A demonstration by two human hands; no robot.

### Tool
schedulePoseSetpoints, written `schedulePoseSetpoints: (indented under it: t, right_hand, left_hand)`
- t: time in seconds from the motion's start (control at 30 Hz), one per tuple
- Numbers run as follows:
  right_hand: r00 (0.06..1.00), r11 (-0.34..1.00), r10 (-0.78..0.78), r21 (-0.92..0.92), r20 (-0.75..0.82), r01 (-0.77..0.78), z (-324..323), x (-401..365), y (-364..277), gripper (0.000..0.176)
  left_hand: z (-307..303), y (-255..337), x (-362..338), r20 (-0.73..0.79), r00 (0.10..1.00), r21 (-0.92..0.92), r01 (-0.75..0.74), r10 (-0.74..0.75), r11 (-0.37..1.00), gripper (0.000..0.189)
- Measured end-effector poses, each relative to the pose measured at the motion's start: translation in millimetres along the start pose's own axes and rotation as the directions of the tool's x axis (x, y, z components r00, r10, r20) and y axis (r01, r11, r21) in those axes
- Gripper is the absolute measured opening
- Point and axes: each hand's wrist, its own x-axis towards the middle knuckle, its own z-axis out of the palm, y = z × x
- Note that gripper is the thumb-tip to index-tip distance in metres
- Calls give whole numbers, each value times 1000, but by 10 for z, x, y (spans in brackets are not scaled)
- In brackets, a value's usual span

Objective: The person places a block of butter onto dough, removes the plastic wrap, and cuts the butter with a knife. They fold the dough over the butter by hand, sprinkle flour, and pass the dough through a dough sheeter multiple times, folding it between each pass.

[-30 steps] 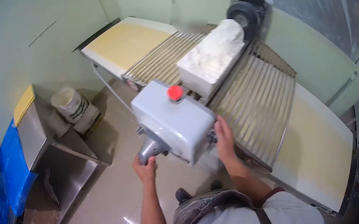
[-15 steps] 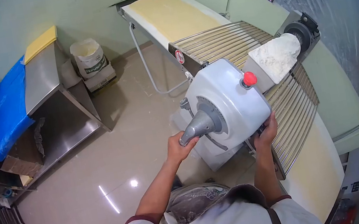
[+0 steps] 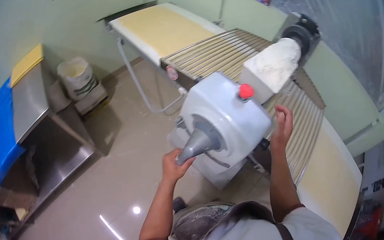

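- Head view, from above: a person in a white shirt and apron stands at a dough-rolling machine, with its grey-white housing (image 3: 231, 108) between the fingers of the two hands.
- The left hand (image 3: 174, 165) is wrapped around the end of a grey handle (image 3: 199, 143); the handle runs from those fingers up and rightward into the front of the housing.
- The right hand (image 3: 282, 130) is released: its fingers are raised, loosely curled and seemingly touching nothing, just beside the housing's right edge.
- What has just changed: half a second ago the right fingers were at the black knob (image 3: 261, 145) low on the housing's side. Now the knob sits below and left of them, let go.
- The left fingers have kept the handle throughout, so the work in hand appears to rest on the left hand alone.
- Beyond the right fingers, up and slightly left, is a red button (image 3: 246, 91) on the housing; farther off, a white box (image 3: 258, 81) heaped with flour (image 3: 277, 61).
- Under and right of the right fingers lie metal bars (image 3: 302, 113), leading to a pale belt (image 3: 330, 173).
- Well apart from the left fingers, up and left, stand a steel table (image 3: 30, 105) and a white sack (image 3: 77, 78).
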Motion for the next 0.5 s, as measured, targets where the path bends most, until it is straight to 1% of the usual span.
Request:
schedulePoseSetpoints:
  t: [0.03, 0.07, 0.1, 0.17, 0.2, 0.23, 0.27, 0.33, 0.37, 0.43, 0.5]
  right_hand:
    - [992, 989, -123, -83, -14, 121, -19, 235, -33, 30]
    - [969, 936, -242, -250, 58, 249, -34, 515, -172, 29]
    - [946, 876, -301, -358, 118, 324, -12, 806, -183, 35]
    - [871, 698, -414, -521, 265, 491, 99, 1329, -171, 41]
    - [846, 658, -413, -531, 338, 534, 143, 1536, -5, 45]
    - [814, 571, -396, -581, 424, 580, 169, 1717, 47, 47]
    - [787, 518, -399, -592, 471, 617, 158, 1931, 177, 47]
    - [768, 525, -426, -560, 479, 641, 106, 2275, 273, 46]
    - [736, 494, -386, -549, 556, 674, 89, 2345, 302, 44]
    - [662, 446, -293, -513, 690, 733, 112, 2385, 370, 42]
    - [662, 426, -226, -539, 715, 727, 121, 2417, 391, 36]
  left_hand:
    - [13, -17, -1, 2, 1000, -5, 10, -10, 1000, 30]
    - [19, -41, -6, 4, 1000, -7, 21, -21, 1000, 29]
    - [30, -59, -14, 8, 999, 1, 31, -31, 1000, 30]
    - [29, -105, -33, 9, 998, 26, 56, -57, 998, 30]
    - [31, -122, -38, 1, 999, 16, 45, -45, 999, 30]
    - [40, -136, -43, -11, 999, 5, 36, -36, 999, 30]
    - [49, -146, -41, -20, 999, -7, 32, -33, 999, 30]
    - [63, -168, -44, -18, 996, -49, 82, -83, 995, 30]
    - [70, -170, -65, -16, 993, -67, 114, -115, 991, 30]
    - [70, -140, -78, -19, 992, -86, 126, -128, 988, 29]
    - [73, -160, -47, -28, 993, -106, 111, -115, 988, 29]
